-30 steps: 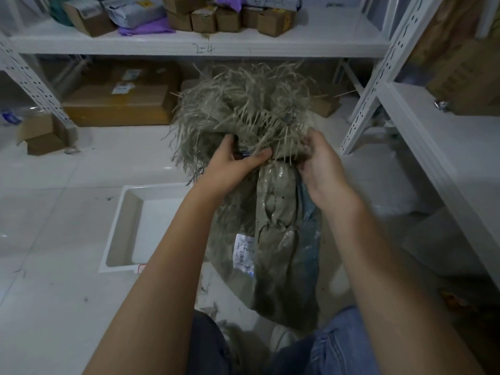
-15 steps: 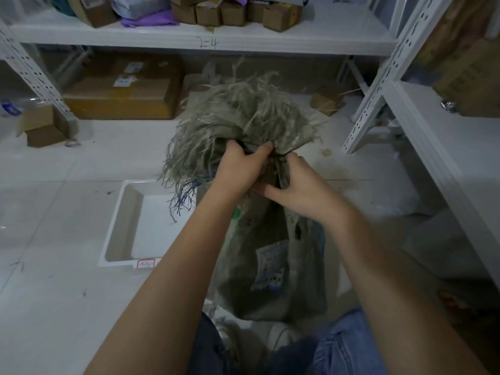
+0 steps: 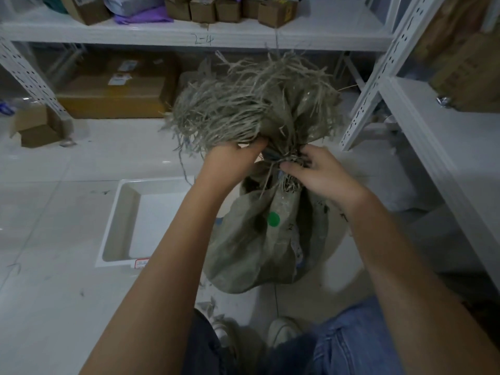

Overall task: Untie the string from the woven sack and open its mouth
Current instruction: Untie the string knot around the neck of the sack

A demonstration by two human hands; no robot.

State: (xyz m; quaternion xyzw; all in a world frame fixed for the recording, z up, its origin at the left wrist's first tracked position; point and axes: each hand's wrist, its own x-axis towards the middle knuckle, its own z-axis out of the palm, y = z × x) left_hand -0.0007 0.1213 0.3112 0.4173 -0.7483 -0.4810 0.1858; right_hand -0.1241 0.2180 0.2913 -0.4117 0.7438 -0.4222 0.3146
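A grey-green woven sack point(image 3: 257, 239) stands on the white floor in front of my knees, with a green round sticker on its side. Its mouth is bunched into a tied neck, and a big frayed tuft of loose fibres point(image 3: 243, 104) fans out above it. A bluish string point(image 3: 273, 157) is wound round the neck. My left hand point(image 3: 232, 161) grips the neck and the tuft from the left. My right hand point(image 3: 316, 171) pinches the string and fibres at the knot from the right.
A white shallow tray point(image 3: 119, 212) lies on the floor left of the sack. White metal shelving point(image 3: 205, 36) with cardboard boxes stands behind, and another shelf unit point(image 3: 433, 136) runs along the right. A large carton point(image 3: 113, 96) sits under the back shelf. My shoes point(image 3: 281, 334) are just below the sack.
The sack has turned, and a green sticker now faces me instead of the white label. My right hand has shifted from under the left hand to the right side of the neck.
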